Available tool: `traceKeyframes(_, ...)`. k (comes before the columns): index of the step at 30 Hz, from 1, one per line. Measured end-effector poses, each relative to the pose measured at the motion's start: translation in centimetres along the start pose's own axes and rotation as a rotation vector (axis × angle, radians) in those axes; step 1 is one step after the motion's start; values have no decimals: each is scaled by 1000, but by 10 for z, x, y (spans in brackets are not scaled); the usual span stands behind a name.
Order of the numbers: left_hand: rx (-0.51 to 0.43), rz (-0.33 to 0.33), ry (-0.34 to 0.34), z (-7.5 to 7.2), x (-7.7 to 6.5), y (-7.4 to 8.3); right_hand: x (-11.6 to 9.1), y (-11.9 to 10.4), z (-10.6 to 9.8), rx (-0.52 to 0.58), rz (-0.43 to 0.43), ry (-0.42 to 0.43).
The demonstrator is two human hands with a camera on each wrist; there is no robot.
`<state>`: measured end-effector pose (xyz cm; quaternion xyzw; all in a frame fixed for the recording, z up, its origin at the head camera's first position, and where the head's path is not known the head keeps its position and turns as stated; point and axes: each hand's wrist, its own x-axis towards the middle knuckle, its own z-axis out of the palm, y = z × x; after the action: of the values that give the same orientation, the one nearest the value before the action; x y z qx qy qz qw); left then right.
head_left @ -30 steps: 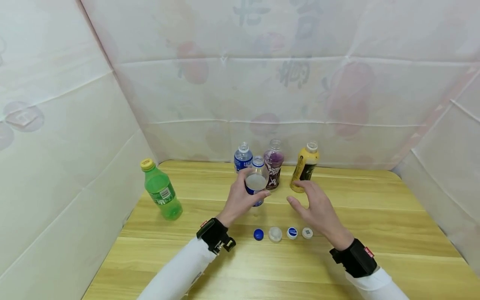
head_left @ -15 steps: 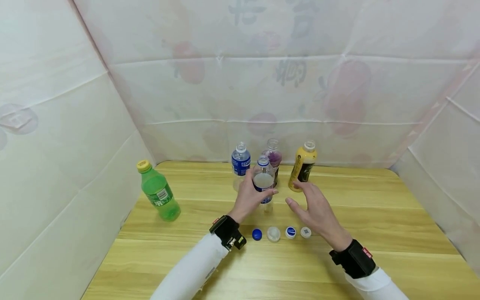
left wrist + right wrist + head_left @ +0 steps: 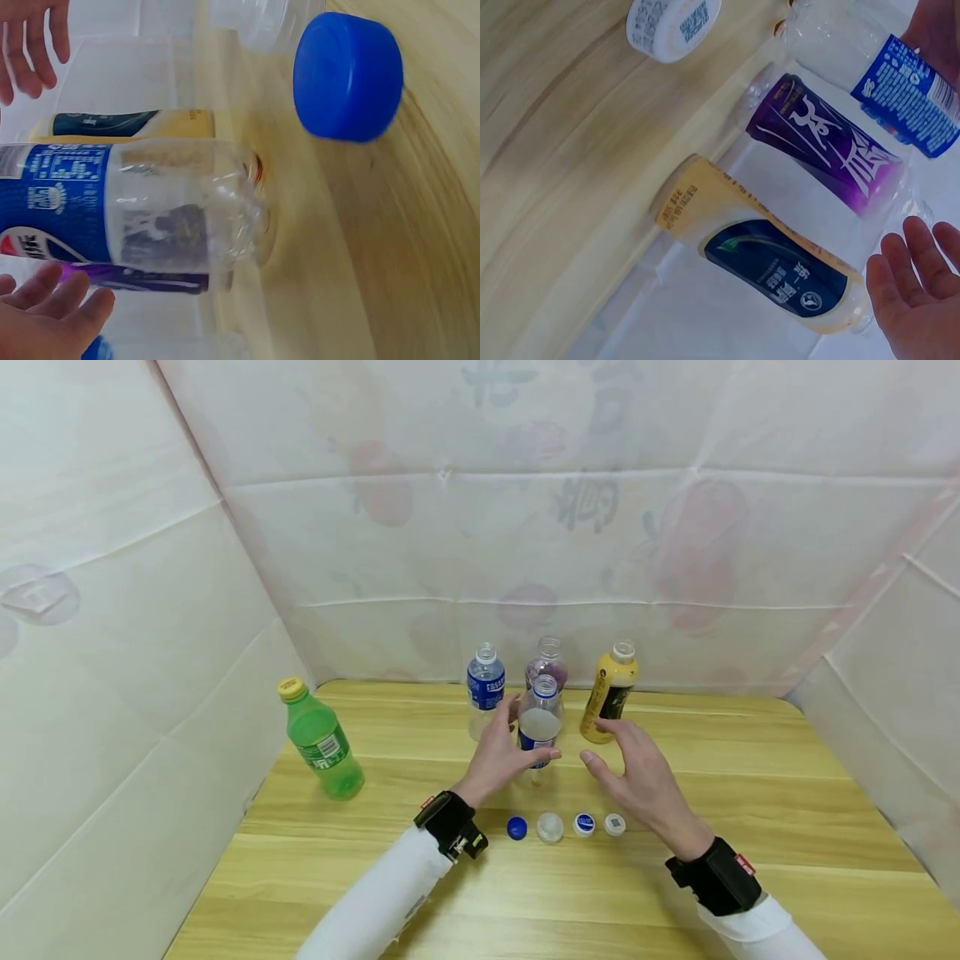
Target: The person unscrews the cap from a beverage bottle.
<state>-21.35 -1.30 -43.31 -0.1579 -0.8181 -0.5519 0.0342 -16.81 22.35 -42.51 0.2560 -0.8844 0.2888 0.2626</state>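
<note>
A clear capless bottle with a blue label point(image 3: 540, 722) stands upright on the table. My left hand point(image 3: 506, 752) is spread beside it, thumb in front and fingers behind; the left wrist view shows its fingers point(image 3: 67, 304) loosely bent at the label. My right hand point(image 3: 641, 777) hovers with nothing in it, thumb and fingers apart, in front of a capless yellow bottle point(image 3: 617, 677). Behind the clear bottle stands a capless purple-labelled bottle point(image 3: 825, 142), partly hidden in the head view. A capless blue-labelled water bottle point(image 3: 486, 685) stands left of it.
A row of loose caps lies nearer the person: a blue cap point(image 3: 517, 828), a translucent cap point(image 3: 550, 828), a white cap with blue print point(image 3: 584, 825) and a white cap with a code point(image 3: 614, 825). A green bottle point(image 3: 325, 747) with its yellow cap on stands far left. Cloth walls point(image 3: 375, 543) enclose the table.
My left hand has moved the clear bottle right, in front of the purple one, and its fingers have loosened from it. My right hand has hardly moved.
</note>
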Motion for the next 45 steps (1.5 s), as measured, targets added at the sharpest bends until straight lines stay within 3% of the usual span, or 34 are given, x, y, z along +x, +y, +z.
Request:
traceKeyframes(8, 63, -5, 29, -27, -18, 6, 2, 3, -6, -4, 19, 10)
traceKeyframes(13, 184, 79, 15, -47, -37, 5, 4, 3, -10, 0, 29, 19)
traceKeyframes(16, 253, 212, 61, -63, -46, 4, 4, 2, -13, 8, 33, 18)
traceKeyframes(19, 309, 402, 163, -80, -51, 3, 4, 1, -14, 9, 41, 18)
traceKeyframes(22, 370, 586, 304, -98, -54, 2, 2, 2, -16, 5, 52, 25)
traceKeyframes(25, 425, 729, 443, -115, -56, 0, 1, 3, -18, 4, 60, 30)
traceKeyframes(29, 454, 880, 632, -134, -55, -5, 1, 4, -20, 11, 62, 29)
traceKeyframes(31, 440, 926, 731, -143, -53, -10, 1, 4, -21, 14, 62, 27)
traceKeyframes(34, 401, 921, 868, -152, -55, -15, -1, 5, -21, 16, 62, 29)
traceKeyframes(39, 319, 826, 1034, -167, -58, -14, -4, 7, -20, 17, 71, 28)
traceKeyframes(42, 305, 768, 1089, -176, -58, -16, -4, 7, -20, 17, 75, 29)
traceKeyframes(45, 316, 684, 1072, -183, -61, -30, -4, 7, -20, 17, 75, 32)
